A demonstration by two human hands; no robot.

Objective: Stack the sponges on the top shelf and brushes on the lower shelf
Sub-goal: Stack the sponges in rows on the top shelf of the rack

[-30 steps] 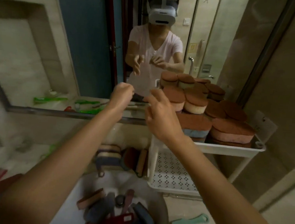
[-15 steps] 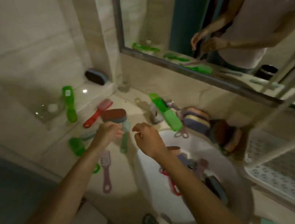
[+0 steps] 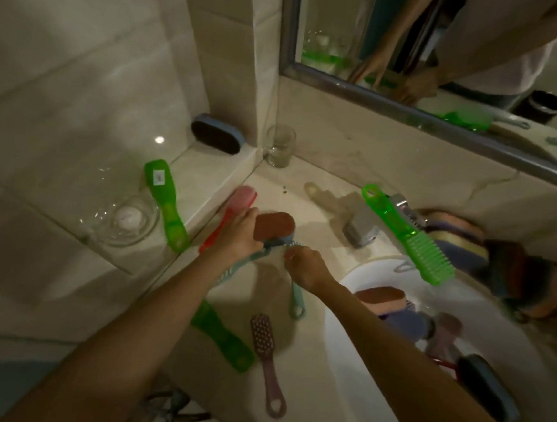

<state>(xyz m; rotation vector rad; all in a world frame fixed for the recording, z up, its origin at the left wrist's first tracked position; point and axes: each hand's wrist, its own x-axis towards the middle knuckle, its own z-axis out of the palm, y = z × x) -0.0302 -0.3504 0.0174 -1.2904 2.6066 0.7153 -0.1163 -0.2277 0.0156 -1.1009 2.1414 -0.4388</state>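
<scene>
Right now the left hand [image 3: 237, 237] is gripping the brown-topped sponge [image 3: 274, 225] lying on the counter [image 3: 322, 235] left of the sink [image 3: 335, 350]. Just beside it, the right hand [image 3: 306, 267] is curling its fingers round the teal brush [image 3: 296, 301].

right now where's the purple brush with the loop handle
Head view: the purple brush lies on the counter left of the sink, below the right hand, with a green brush just to its left.
</scene>
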